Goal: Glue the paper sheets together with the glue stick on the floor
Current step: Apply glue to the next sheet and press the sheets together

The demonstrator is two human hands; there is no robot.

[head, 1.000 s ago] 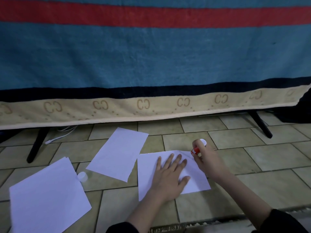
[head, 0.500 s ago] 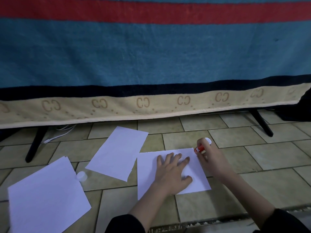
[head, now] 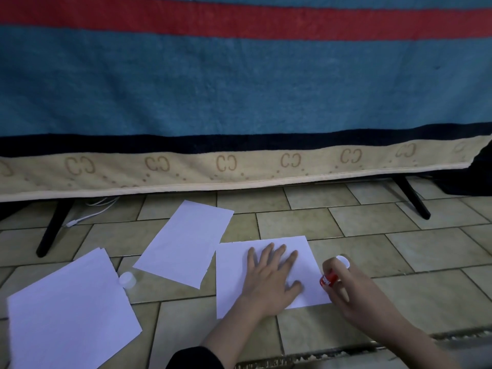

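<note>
A white paper sheet [head: 231, 275] lies on the tiled floor in front of me. My left hand [head: 269, 278] rests flat on it with fingers spread. My right hand [head: 354, 288] grips a red glue stick [head: 328, 279] with a white end, its tip down at the sheet's right edge. A second sheet [head: 183, 241] lies tilted to the left of the first. A larger stack of sheets [head: 69, 315] sits at the far left. The white glue cap [head: 127, 278] stands between the stack and the second sheet.
A striped blue, red and beige blanket [head: 239, 102] hangs over a low frame behind the papers. Black legs [head: 52, 227] [head: 412, 198] stand at left and right. A white cable [head: 87, 213] lies under the left side. A patterned mat edge [head: 319, 355] runs near me.
My right hand has slid the glue stick down along the sheet's right edge, from its top corner toward the lower part. My left hand stays pressed on the sheet.
</note>
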